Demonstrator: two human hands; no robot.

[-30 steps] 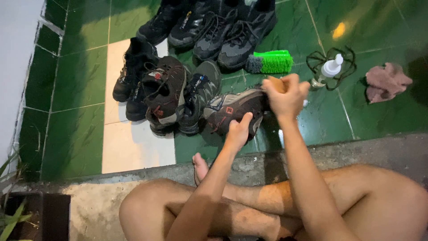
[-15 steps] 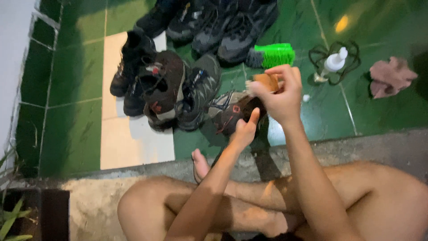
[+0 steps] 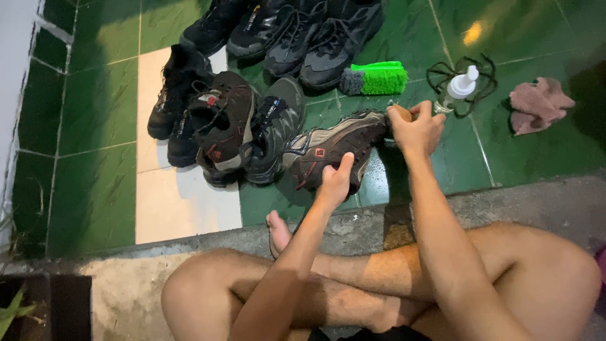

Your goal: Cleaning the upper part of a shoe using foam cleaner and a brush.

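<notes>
A: Brown and grey, that's the shoe (image 3: pixel 338 145) the person has. It lies on its side on the green tile floor (image 3: pixel 101 189), right in front of the crossed legs, sole edge turned up toward them.

B: Who holds it?

A: The left hand (image 3: pixel 334 180) does. It's closed on the near side of the shoe, thumb up on top, fingers under. I think that's to keep it from sliding on the wet tile.

B: And the other hand?

A: The right hand (image 3: pixel 416 129) is curled tight on a small brown brush (image 3: pixel 399 113). Can't see much of it, the fingers cover most. It sits at the far end of the shoe, touching or v. close. Holding the shoe sideways lets the brush get at the side and the sole edge, I'd say.

B: What else is around?

A: Lots of shoes! A brown one with red bits (image 3: pixel 224 123) and a grey one (image 3: pixel 274 129) sit just left of the held shoe, touching each other. More black shoes (image 3: pixel 297 31) are lined up farther back, out of the way.

B: Cleaning stuff?

A: Yep. A big green brush (image 3: pixel 372 79) lies on the floor behind the shoe, near the right hand. A pump bottle w/ a white top (image 3: pixel 457 91) stands just past that hand, w/ black laces (image 3: pixel 486 82) looped round it. A pink rag (image 3: pixel 540 104) lies crumpled farther right. All are in easy reach.

B: Where's the person sitting?

A: On a grey concrete step (image 3: pixel 505 202), so the shoe is low and close.
</notes>
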